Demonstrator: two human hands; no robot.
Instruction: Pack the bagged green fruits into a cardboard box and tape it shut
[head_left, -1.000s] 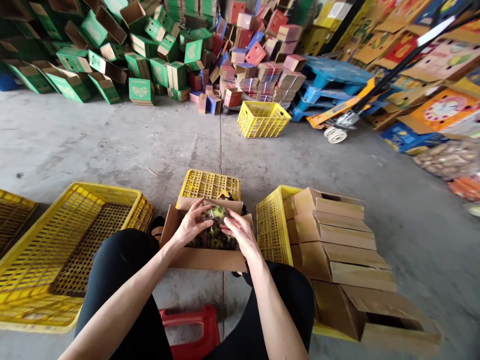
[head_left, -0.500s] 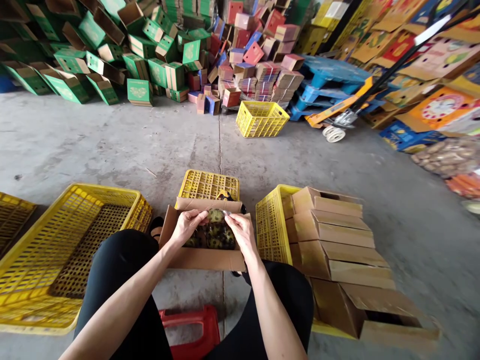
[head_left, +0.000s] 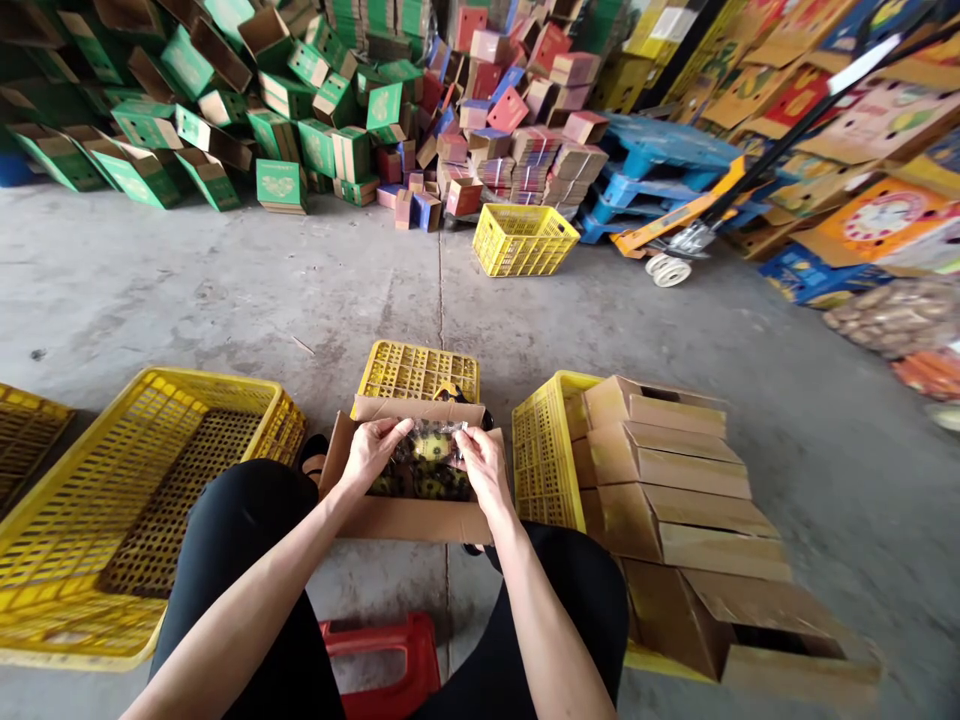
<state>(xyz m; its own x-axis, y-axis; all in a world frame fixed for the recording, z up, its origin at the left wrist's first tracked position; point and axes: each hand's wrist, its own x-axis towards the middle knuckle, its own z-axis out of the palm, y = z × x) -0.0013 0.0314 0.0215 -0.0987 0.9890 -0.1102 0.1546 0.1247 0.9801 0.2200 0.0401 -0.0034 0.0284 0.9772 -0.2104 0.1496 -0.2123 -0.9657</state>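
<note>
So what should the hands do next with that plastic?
Probably tuck the clear plastic down over the fruit: the left hand and right hand both pinch its loose edge above the box, whose flaps stand open.

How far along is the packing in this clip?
Done: fruit lies in the open box, inside a clear bag. In hand: left hand and right hand pinch the bag's top. Left: box flaps stand open; stacked boxes sit in the yellow crate alongside.
</note>
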